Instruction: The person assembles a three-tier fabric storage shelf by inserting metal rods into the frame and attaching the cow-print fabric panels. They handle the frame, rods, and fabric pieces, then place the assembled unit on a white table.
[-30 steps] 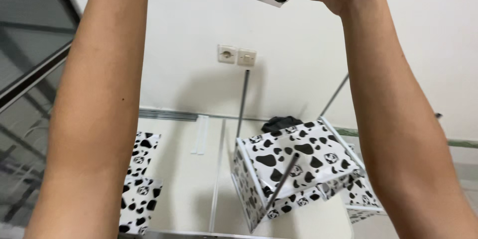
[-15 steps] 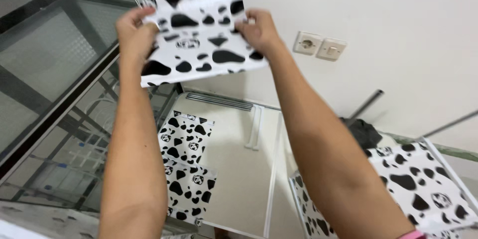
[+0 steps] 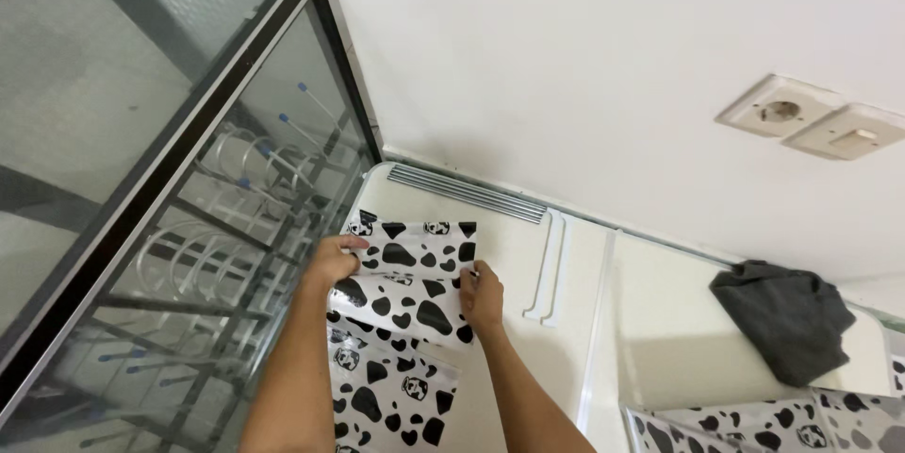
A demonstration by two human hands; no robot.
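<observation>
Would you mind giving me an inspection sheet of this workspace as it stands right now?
Surface: cream floor, with a pale seam running across it.
Job's things: cow-print panel held flat over more cow-print panels on the floor.
Clutter: grey cloth by the wall; bundle of metal rods along the wall; white strips; further cow-print pieces at lower right.
Hands: left hand grips the panel's left edge; right hand its right edge.
Cables: nothing seen.
Surroundings: white wall with socket and switch; glass partition at left.
</observation>
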